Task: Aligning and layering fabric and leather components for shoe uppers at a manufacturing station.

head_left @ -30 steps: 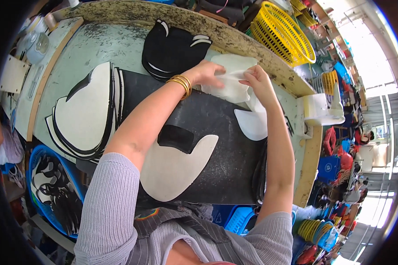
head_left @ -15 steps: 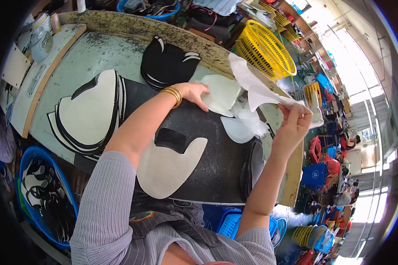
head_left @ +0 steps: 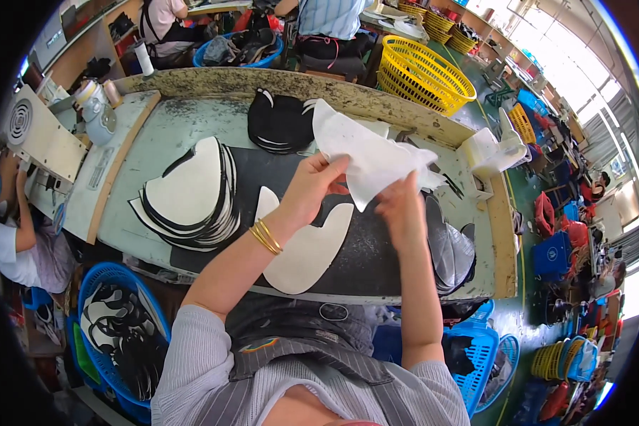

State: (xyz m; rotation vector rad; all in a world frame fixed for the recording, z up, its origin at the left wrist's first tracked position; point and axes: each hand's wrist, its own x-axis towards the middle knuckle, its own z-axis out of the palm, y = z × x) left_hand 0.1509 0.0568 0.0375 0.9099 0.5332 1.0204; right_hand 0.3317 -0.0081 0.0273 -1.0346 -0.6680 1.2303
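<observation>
White sheet [head_left: 370, 153] has come into the left fingers [head_left: 335, 170]

The right hand [head_left: 402, 209] is motion-blurred at the lower right of the white sheet [head_left: 373, 156], so its separate fingers, and whether they grip, cannot be told. The sheet hides the right end of the black stack [head_left: 280, 126] near the worktop's [head_left: 192, 124] far edge. The left forearm [head_left: 245, 259] covers part of the cream cut piece [head_left: 309, 259] by the front edge. In the blue basket [head_left: 113, 270], scraps overlap too much to tell singly. The upper picture edge cuts off the heads of two seated co-workers [head_left: 330, 20].
</observation>
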